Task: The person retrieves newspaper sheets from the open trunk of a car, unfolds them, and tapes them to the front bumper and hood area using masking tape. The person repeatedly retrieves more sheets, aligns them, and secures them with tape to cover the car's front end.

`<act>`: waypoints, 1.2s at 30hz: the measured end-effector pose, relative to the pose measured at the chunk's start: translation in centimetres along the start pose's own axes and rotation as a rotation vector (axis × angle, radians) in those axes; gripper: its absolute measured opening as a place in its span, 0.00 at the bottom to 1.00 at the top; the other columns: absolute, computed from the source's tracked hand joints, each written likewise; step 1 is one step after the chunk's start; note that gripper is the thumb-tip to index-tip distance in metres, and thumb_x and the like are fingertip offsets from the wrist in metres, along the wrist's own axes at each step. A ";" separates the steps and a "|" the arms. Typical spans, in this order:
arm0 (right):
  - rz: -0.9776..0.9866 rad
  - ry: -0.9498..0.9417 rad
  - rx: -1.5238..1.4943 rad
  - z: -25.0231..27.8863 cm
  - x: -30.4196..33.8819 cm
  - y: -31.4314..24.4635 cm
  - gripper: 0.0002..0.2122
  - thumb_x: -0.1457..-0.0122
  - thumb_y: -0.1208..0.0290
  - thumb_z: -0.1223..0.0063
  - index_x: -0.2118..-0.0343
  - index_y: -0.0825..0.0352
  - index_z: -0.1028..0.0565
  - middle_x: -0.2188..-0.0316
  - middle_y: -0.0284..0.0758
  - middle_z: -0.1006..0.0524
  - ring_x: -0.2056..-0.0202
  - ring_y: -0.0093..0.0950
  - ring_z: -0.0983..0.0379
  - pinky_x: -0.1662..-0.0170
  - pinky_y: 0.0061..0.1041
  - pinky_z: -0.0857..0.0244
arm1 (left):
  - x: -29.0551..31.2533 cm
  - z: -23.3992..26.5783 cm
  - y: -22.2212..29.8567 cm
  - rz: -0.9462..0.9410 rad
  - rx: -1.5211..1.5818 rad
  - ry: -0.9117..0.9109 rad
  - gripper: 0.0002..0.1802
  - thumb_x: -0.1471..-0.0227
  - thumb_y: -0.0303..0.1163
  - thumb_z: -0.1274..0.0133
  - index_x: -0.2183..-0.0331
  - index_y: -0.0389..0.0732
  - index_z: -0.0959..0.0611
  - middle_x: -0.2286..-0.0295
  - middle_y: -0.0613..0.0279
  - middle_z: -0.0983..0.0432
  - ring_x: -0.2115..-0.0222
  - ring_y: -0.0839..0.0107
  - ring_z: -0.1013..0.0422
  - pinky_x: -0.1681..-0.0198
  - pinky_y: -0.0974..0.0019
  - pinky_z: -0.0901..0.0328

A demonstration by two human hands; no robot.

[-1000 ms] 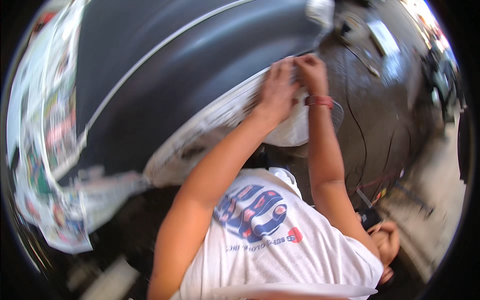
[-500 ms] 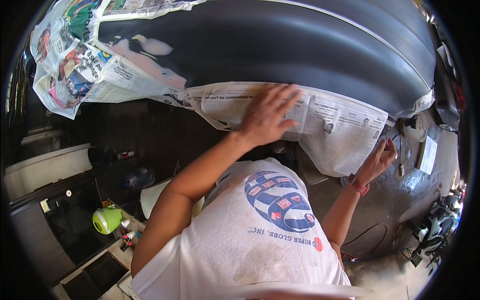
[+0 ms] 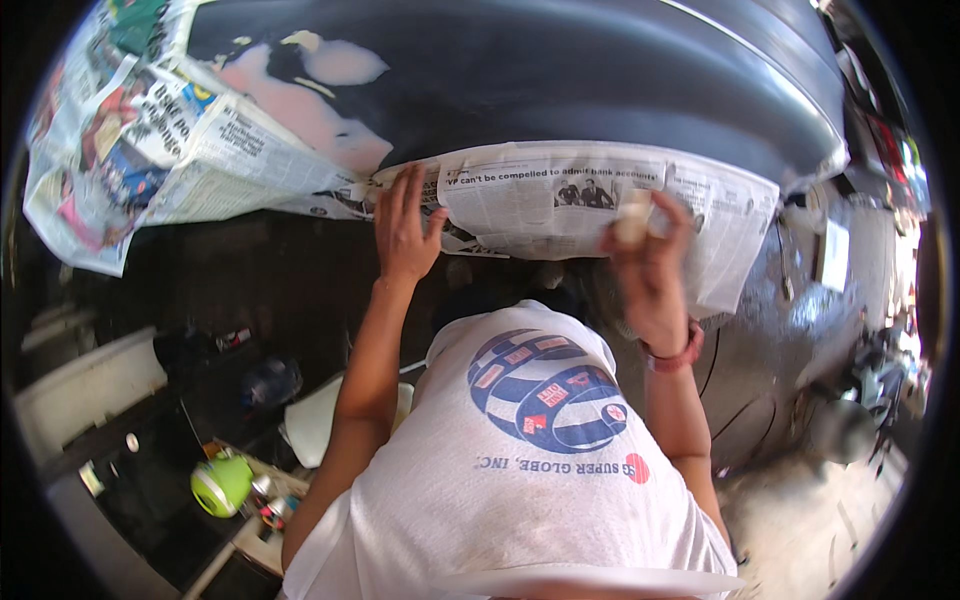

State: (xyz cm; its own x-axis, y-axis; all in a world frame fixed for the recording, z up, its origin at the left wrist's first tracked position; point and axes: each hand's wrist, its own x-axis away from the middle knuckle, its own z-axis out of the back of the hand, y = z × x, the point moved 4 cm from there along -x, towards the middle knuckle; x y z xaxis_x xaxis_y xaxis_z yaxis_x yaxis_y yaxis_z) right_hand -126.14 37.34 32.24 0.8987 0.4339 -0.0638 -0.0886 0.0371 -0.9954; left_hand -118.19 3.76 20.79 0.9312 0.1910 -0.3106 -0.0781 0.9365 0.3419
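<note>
A dark car body panel curves across the top, with pinkish filler patches on its left part. Along its lower edge hangs a newspaper sheet. My left hand lies with fingers stretched on the left end of this sheet, touching it near the panel's edge. In front of the sheet's right half, my right hand is closed on a small cream roll of masking tape, blurred by motion. More newspaper covers the panel's left end.
A lime-green rounded container stands among small items at the lower left, near a white chair. A long pale bin-like piece lies farther left. On the right, dark cables trail over the floor near some blurred equipment.
My left hand has slid left along the newspaper to its left end. My right hand has come up and left from below the sheet's right corner, and the tape roll now shows in it.
</note>
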 end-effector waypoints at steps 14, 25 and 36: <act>-0.169 -0.292 0.260 -22.1 2.4 1.6 0.36 0.25 0.72 0.48 0.21 0.65 0.52 0.72 0.39 0.15 0.68 0.39 0.17 0.57 0.35 0.27 | 2.3 5.3 -4.4 0.191 1.112 -0.459 0.08 0.35 0.29 0.33 0.61 0.35 0.14 0.62 0.64 0.18 0.62 0.77 0.21 0.55 0.70 0.25; -0.630 0.108 -0.037 -23.1 6.5 14.0 0.11 0.19 0.59 0.54 0.51 0.64 0.30 0.79 0.32 0.20 0.82 0.22 0.25 0.74 0.24 0.32 | -4.5 5.7 -2.3 -0.355 0.600 -0.279 0.09 0.37 0.29 0.33 0.61 0.35 0.16 0.52 0.54 0.26 0.64 0.64 0.17 0.61 0.61 0.22; -0.605 0.245 -0.081 -23.4 4.8 16.2 0.13 0.20 0.58 0.52 0.53 0.66 0.27 0.79 0.34 0.19 0.82 0.24 0.24 0.75 0.26 0.32 | -5.8 3.7 -0.6 -0.329 0.620 -0.414 0.10 0.37 0.24 0.35 0.59 0.32 0.20 0.47 0.49 0.26 0.63 0.61 0.15 0.60 0.61 0.19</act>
State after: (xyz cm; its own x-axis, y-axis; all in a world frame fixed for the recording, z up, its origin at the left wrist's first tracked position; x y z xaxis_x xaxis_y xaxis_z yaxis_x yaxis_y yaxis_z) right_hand -113.19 18.93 14.08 0.8525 0.1399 0.5037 0.4870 0.1378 -0.8625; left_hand -122.21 1.05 25.62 0.9378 -0.3032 -0.1690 0.3205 0.5697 0.7568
